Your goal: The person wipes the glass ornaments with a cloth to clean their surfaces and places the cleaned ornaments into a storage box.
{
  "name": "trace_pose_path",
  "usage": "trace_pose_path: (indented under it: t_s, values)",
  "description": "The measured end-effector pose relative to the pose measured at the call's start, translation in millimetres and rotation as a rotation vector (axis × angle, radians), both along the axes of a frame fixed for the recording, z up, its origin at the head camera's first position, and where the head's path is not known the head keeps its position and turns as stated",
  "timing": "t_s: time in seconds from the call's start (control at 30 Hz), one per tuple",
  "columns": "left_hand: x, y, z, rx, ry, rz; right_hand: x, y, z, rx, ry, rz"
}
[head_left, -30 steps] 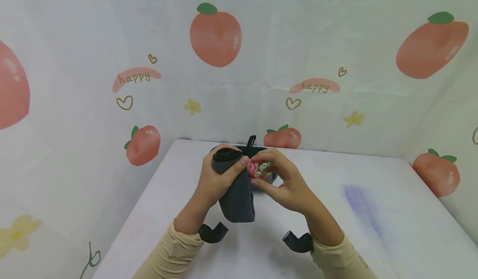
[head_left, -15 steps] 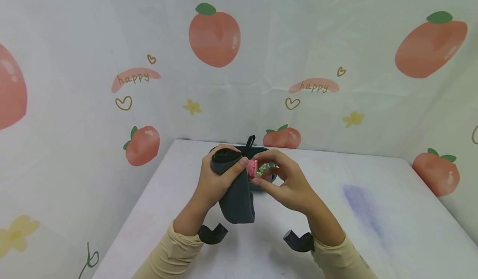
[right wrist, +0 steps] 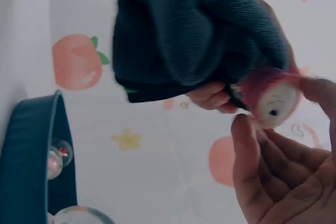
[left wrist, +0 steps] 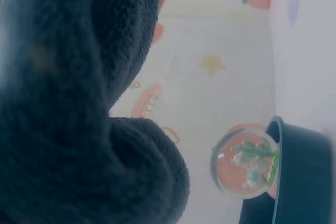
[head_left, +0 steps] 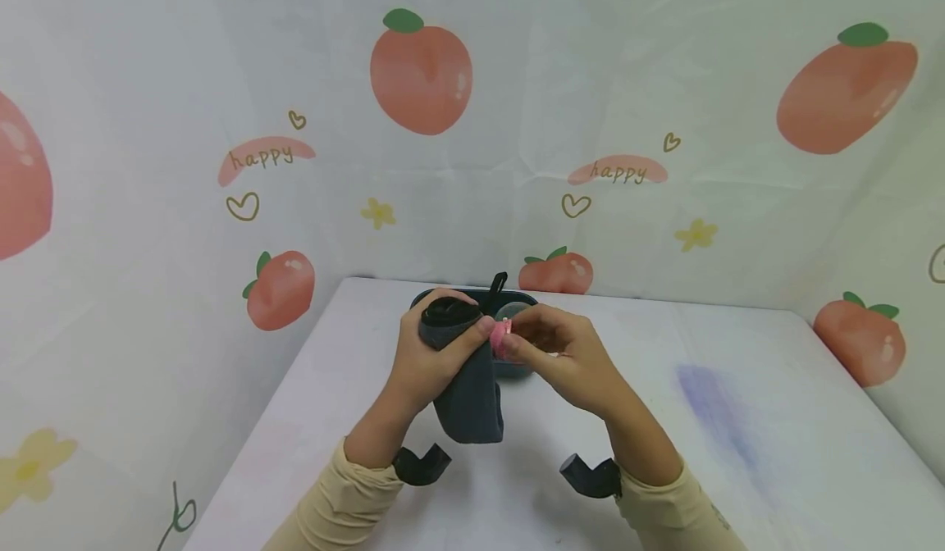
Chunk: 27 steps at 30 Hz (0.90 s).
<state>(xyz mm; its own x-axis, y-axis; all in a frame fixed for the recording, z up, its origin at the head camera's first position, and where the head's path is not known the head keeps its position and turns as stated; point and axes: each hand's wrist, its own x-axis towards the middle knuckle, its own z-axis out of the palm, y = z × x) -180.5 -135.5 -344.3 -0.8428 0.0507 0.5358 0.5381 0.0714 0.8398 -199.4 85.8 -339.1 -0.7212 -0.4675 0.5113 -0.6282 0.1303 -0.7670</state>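
My left hand (head_left: 428,358) grips a dark blue-grey cloth (head_left: 470,403), bunched at the top with its lower end hanging down. A black loop (head_left: 497,287) sticks up beside it. Against the cloth, a small round pink object (head_left: 499,338) is pinched by my right hand (head_left: 572,362) between thumb and fingers. In the right wrist view this pink object (right wrist: 270,103) turns a white round face with a dark spot outward; its other end is hidden by the cloth. The cloth (left wrist: 79,103) fills much of the left wrist view and hides the left hand there.
Behind the hands, a dark blue bin (head_left: 517,369) stands on the white table (head_left: 627,338). A clear globe with small figures inside (left wrist: 247,166) shows at its rim. Smaller round pieces (right wrist: 58,158) lie within. A patterned backdrop (head_left: 472,207) hangs behind the table.
The right fingers have closed further round the pink object and turned it; the glittery part seen beside it earlier no longer shows. The left hand and cloth have barely moved.
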Motion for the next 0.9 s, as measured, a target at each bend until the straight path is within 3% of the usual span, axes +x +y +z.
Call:
trace_pose_path:
  t_s: [0.23, 0.3, 0.5, 0.77, 0.9]
  values:
    - [-0.3, -0.5, -0.5, -0.014, -0.01, -0.002, -1.7, -1.0, -0.6, -0.077, 0.158, 0.091]
    - [-0.2, -0.4, -0.1, -0.01, -0.006, 0.0, -1.5, -1.2, -0.6, -0.058, 0.154, 0.064]
    - [1.4, -1.0, 0.3, 0.003, 0.008, -0.001, -1.4, -1.1, -3.2, 0.003, 0.021, 0.051]
    - [0.8, -2.3, 1.5, 0.003, 0.007, 0.004, -2.1, -3.7, -3.5, -0.079, 0.202, 0.099]
    - [0.8, -2.4, 1.3, 0.003, 0.002, 0.01, -2.2, -2.0, -2.3, -0.056, 0.141, 0.071]
